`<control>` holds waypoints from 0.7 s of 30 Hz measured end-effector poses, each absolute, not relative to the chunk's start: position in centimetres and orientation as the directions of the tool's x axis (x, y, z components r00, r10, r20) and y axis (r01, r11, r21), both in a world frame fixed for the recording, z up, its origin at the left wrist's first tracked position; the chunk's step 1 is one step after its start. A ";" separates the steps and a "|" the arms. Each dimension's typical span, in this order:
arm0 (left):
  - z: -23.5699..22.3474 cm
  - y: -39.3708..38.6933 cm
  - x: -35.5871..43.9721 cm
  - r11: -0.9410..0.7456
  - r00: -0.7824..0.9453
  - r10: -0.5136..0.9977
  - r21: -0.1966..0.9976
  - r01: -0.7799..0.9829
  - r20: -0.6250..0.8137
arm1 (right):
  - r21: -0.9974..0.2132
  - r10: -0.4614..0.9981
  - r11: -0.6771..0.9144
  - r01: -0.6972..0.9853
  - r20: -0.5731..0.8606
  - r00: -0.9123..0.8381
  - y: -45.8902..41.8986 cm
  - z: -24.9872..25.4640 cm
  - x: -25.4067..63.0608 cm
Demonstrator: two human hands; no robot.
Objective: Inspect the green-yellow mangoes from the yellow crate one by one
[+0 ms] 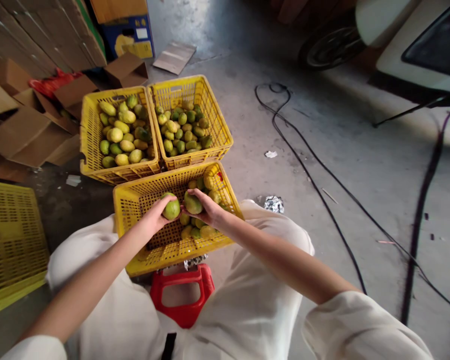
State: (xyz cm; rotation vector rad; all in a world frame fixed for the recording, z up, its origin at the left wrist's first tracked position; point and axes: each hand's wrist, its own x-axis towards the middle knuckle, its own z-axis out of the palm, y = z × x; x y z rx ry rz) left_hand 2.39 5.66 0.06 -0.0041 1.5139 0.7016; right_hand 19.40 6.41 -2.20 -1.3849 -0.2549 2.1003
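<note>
My left hand (155, 214) is closed round a green mango (171, 207) above the near yellow crate (135, 200). My right hand (207, 207) grips a second green-yellow mango (192, 203) right beside the first. Both fruits hang over the crate's middle, nearly touching. More mangoes (198, 231) lie in the crate's right half; its left half shows bare mesh. The crate rests between my knees, tilted, above a red plastic stool (182, 295).
Two more yellow crates stand beyond: the left one (85, 135) holds larger mangoes, the right one (219, 127) smaller ones. Another yellow crate (11, 235) lies at my left. Cardboard boxes (26, 135) pile up at back left. Black cables (315, 185) cross the concrete floor at right.
</note>
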 end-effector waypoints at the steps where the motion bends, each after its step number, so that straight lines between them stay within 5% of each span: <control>1: 0.0 5.7 2.3 0.803 -0.115 0.417 0.424 -0.419 -0.902 | -0.461 0.573 -0.803 -0.378 -0.772 -0.277 6.4 -2.1 19.4; 21: 0.1 5.6 2.6 0.781 -0.127 0.433 0.441 -0.442 -0.893 | -0.460 0.571 -0.813 -0.357 -0.751 -0.332 6.6 -0.2 19.2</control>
